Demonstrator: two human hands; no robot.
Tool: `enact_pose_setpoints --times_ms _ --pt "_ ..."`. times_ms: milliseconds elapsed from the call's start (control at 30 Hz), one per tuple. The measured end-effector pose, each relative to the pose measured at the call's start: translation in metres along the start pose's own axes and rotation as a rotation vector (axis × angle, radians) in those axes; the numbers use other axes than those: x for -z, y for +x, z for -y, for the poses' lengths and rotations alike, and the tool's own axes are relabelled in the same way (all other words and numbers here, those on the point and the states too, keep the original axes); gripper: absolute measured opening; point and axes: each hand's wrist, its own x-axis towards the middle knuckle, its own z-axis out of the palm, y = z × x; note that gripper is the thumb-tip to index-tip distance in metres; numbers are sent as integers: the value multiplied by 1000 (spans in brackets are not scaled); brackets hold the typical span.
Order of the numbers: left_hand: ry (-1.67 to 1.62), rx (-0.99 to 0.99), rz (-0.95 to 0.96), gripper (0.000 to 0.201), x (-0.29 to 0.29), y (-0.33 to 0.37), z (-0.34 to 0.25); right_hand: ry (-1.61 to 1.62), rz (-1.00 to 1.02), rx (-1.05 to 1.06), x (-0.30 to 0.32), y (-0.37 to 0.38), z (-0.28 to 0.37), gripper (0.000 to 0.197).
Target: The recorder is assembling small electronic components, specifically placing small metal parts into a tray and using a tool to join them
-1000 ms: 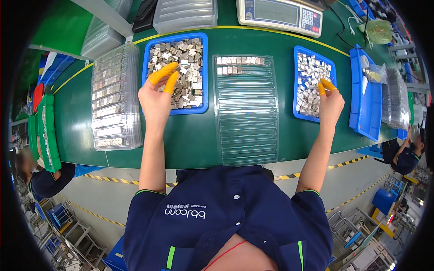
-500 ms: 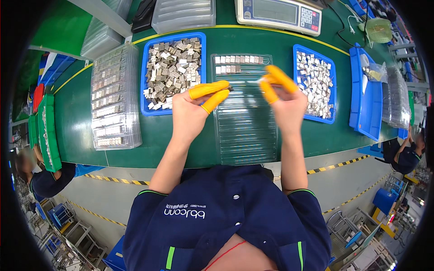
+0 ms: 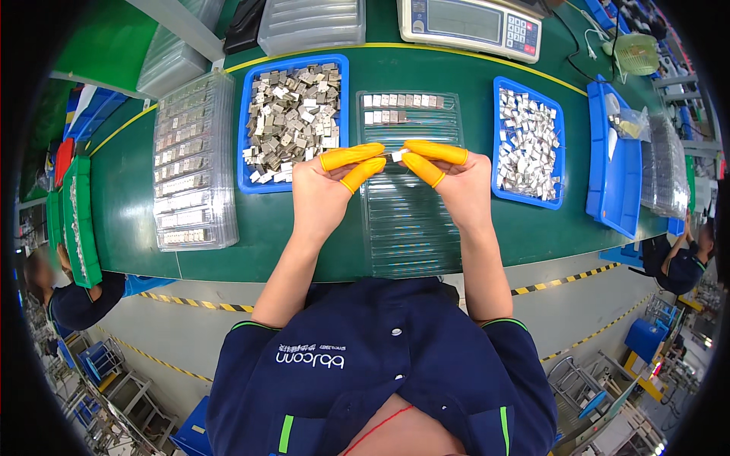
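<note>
Yellow finger covers sit on the thumbs and forefingers of both my hands, which meet over a clear ribbed plastic tray [image 3: 414, 228]. My left hand [image 3: 318, 194] pinches a small metal connector shell, mostly hidden by the fingertips. Between the fingertips of my right hand [image 3: 465, 194] is a small white plastic piece [image 3: 398, 155], held up against the shell; whether they are joined I cannot tell. Two rows of metal-and-white connectors [image 3: 403, 101] lie in the tray's far end. A blue bin [image 3: 243, 125] of metal shells stands at left, another blue bin [image 3: 563, 144] of white pieces at right.
Stacked clear trays [image 3: 194, 163] filled with connectors stand at far left. A digital scale [image 3: 468, 26] and a clear plastic box [image 3: 312, 26] are at the back. An empty-looking blue bin [image 3: 617, 171] stands far right. Co-workers sit at both sides.
My right hand has moved left from beside the right bin, bringing a white piece to my left fingertips. My left hand stays nearly in place.
</note>
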Motion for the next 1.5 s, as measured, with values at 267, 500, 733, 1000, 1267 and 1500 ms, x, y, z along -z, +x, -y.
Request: enact_pose_setpoints --times_ms 267,500,733,1000,1267,1500 --pt "36 -42 20 19 2 -2 1 13 19 -17 -1 -3 -4 23" --pt "-40 80 46 19 4 0 7 26 -54 -25 -9 -14 -11 23" --pt "-35 51 174 20 8 -5 -2 258 230 -299 10 -9 -14 20" --pt "-138 141 263 20 9 -6 -13 284 334 -266 7 -15 4 17" --pt "-119 134 249 18 6 -8 -7 193 241 -209 2 -20 6 15" --pt "-121 24 88 26 3 1 12 -525 9 343 8 12 0 15"
